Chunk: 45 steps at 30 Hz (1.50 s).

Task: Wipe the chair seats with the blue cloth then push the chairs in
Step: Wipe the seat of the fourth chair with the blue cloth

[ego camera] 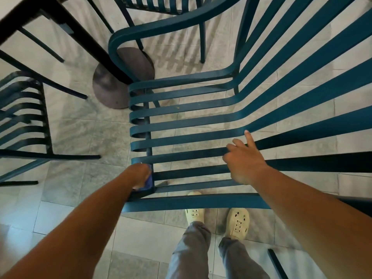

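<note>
A teal slatted chair (191, 119) fills the middle of the head view, its seat slats running left to right and its back rising to the right. My left hand (138, 175) grips a blue cloth (149, 182) against the near left corner of the seat, and the cloth is mostly hidden under the hand. My right hand (244, 160) rests on the seat slats near the backrest, fingers curled over a slat and the index finger pointing up.
A dark table (30, 15) with a round base (112, 87) stands at the upper left. Another teal chair (24, 117) is at the left, and a third (161, 5) at the top. My feet in cream shoes (236, 223) stand below the seat on a tiled floor.
</note>
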Motion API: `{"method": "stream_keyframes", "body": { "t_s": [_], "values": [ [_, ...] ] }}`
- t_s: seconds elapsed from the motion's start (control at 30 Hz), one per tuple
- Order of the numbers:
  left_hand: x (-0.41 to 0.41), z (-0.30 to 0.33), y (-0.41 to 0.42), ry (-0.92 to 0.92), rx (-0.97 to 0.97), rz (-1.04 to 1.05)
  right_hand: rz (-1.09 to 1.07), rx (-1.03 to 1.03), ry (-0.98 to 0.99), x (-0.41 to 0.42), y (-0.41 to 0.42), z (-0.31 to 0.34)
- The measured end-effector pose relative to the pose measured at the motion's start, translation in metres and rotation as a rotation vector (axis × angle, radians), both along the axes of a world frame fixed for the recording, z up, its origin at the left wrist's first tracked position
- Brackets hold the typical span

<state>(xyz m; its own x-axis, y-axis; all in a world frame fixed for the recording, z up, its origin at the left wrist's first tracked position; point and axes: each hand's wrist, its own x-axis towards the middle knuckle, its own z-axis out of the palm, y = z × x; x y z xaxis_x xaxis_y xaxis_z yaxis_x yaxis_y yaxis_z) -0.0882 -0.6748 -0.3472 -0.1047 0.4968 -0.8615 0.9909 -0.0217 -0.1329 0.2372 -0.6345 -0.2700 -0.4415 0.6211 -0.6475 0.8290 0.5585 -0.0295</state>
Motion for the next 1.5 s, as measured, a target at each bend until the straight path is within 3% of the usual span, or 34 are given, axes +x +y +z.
{"method": "stream_keyframes", "body": {
  "t_s": [0.1,0.3,0.6,0.8,0.87,1.03,1.27,1.5],
  "values": [
    [-0.027,0.004,-0.013,0.12,-0.023,0.001,-0.005,0.025,-0.049,0.006,0.004,0.0],
    [-0.007,0.004,-0.006,0.062,-0.03,-0.084,-0.004,0.045,-0.227,0.034,0.012,0.002],
    [0.211,-0.029,0.028,-0.284,-0.04,-0.164,0.021,0.043,-0.344,0.05,0.019,0.01],
    [0.288,-0.029,0.047,-0.483,-0.034,-0.075,0.012,0.061,-0.346,0.048,0.023,0.01],
    [0.285,-0.022,0.051,-0.527,0.035,-0.013,0.021,0.061,-0.347,0.05,0.025,0.011],
    [0.262,-0.009,0.074,-0.546,0.483,0.21,0.035,0.057,-0.359,0.051,0.025,0.015],
    [0.277,-0.042,0.068,-0.504,0.408,0.022,0.057,0.071,-0.38,0.056,0.028,0.015],
    [0.138,-0.033,0.047,-0.347,0.485,0.022,0.09,0.072,-0.391,0.057,0.027,0.018]
  ]
}}
